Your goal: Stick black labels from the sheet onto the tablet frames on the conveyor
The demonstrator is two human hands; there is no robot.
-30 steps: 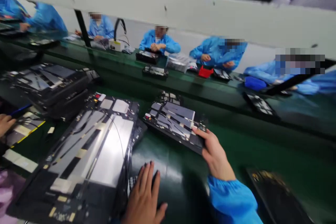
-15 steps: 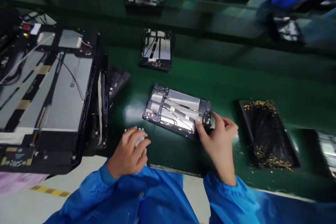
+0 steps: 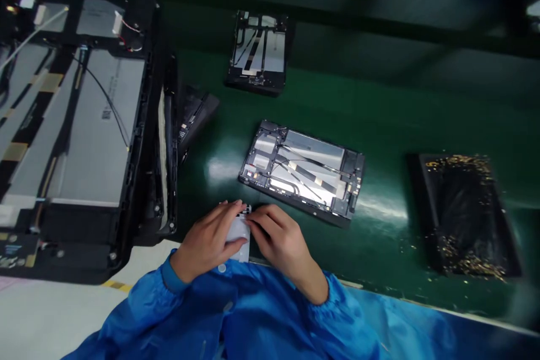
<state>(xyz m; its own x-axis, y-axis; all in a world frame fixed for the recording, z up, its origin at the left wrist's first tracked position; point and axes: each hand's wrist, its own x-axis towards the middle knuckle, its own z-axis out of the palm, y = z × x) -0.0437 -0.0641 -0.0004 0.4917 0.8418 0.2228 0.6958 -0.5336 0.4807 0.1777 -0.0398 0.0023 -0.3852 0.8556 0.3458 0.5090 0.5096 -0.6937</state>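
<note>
Green worktop point(image 3: 379, 107), small white sheet point(image 3: 239, 230) lying at its near edge, both hands on it.
Left: tall stack of opened devices point(image 3: 97, 129), likely piled to save room. Right: dark tray point(image 3: 425, 202) strewn with gold-coloured bits, presumably put aside to keep them together. Opened tablet point(image 3: 312, 166) just beyond hands, insides up, probably for access; second opened tablet point(image 3: 259, 56) farther back. Left hand point(image 3: 205, 244) lies over sheet, fingers extended, thumb apart, seemingly steadying it. Right hand point(image 3: 282, 242) has thumb and fingers closed, apparently pinching sheet's upper right corner, beside dark marks point(image 3: 246, 210).
</note>
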